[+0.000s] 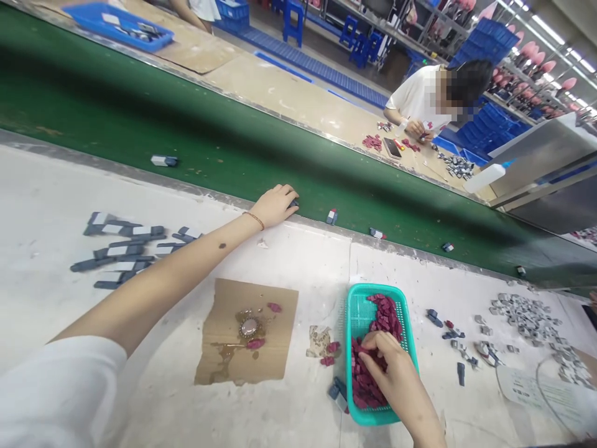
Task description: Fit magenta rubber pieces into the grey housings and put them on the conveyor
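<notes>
My left hand reaches to the near edge of the green conveyor belt, its fingers curled round a small dark part that is mostly covered. My right hand is over the teal basket, thumb and forefinger pinched together at the dark red pieces; whatever lies between the fingertips is too small to name. On the brown cardboard lie a round metal-rimmed object and two red pieces. Two more red pieces lie left of the basket, with a dark grey part below them.
Dark grey parts lie at the left, partly behind my left arm. Several parts sit on the belt. Many light grey pieces spread at the right. Across the belt, a person works near a phone. A blue tray stands at upper left.
</notes>
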`<state>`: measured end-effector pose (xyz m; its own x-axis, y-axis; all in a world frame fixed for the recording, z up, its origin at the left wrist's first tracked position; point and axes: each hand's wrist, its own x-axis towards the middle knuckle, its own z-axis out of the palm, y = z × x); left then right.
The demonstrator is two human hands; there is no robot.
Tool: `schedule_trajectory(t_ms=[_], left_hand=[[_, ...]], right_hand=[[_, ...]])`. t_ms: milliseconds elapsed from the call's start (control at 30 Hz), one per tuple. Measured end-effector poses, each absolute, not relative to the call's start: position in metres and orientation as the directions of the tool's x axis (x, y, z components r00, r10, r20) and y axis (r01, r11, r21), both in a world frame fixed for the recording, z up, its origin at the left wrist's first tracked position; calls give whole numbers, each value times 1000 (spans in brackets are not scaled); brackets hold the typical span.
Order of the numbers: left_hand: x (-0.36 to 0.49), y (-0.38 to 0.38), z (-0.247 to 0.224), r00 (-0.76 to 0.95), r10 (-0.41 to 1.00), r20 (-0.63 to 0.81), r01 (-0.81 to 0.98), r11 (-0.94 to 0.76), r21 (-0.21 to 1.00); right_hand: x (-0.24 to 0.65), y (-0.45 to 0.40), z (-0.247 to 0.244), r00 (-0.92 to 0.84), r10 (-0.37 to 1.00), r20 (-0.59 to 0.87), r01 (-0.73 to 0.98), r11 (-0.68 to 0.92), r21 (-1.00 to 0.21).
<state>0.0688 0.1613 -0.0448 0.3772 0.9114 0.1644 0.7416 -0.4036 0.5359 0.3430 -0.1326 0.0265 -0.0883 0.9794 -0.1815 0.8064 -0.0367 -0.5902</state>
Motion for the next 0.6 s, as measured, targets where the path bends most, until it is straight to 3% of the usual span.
schedule_trajectory(t_ms=[133,367,500,600], left_hand=[[69,157,-38,321,936,145,660,-331,675],[54,110,-27,261,963,-64,322,-24,946],[35,65,-14,355,907,-225,112,198,974],[21,36,-4,365,857,-364,-14,396,918]], right_hand=[[337,-135,26,-27,984,-174,718,-102,-688],[329,-138,33,-109,951,-289,770,-104,-630],[329,-139,37,-68,948,-311,710,-173,-682],[327,-137,39,81,962,-261,539,-263,-800]])
